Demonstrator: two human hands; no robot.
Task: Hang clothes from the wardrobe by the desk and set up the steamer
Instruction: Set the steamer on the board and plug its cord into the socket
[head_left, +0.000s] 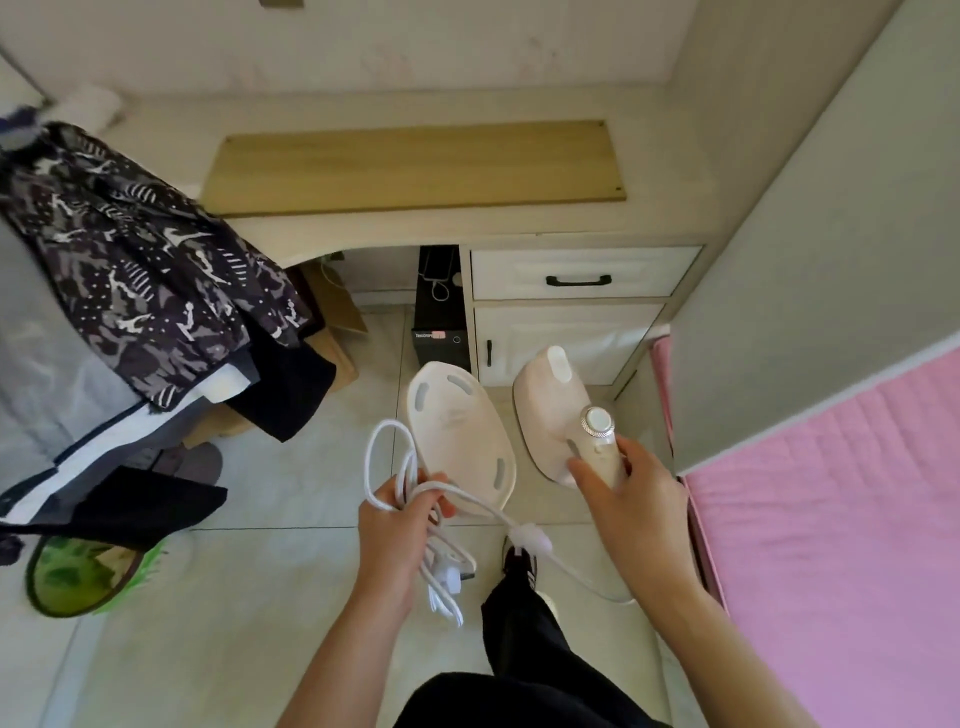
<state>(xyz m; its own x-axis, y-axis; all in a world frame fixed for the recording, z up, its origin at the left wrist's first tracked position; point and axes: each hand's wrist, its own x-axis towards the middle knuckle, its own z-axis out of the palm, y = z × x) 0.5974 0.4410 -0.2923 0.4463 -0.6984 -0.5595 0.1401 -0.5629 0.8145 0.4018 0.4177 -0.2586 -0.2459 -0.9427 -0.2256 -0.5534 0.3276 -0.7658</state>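
While patterned dark clothes (140, 260) are already hanging at nine o'clock, the person's right hand (631, 499) is gripping the pale pink handheld steamer (558, 410) at centre, the left hand (397, 525) clutching its unplugged white cord (410, 488) and flat base plate (460, 431).

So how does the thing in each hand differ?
The right hand grips the steamer by its handle: bulky, with a silver dial. The left hand holds the base plate, flat and slotted, along with the looped cord. Both are pale cream plastic, held above the floor.
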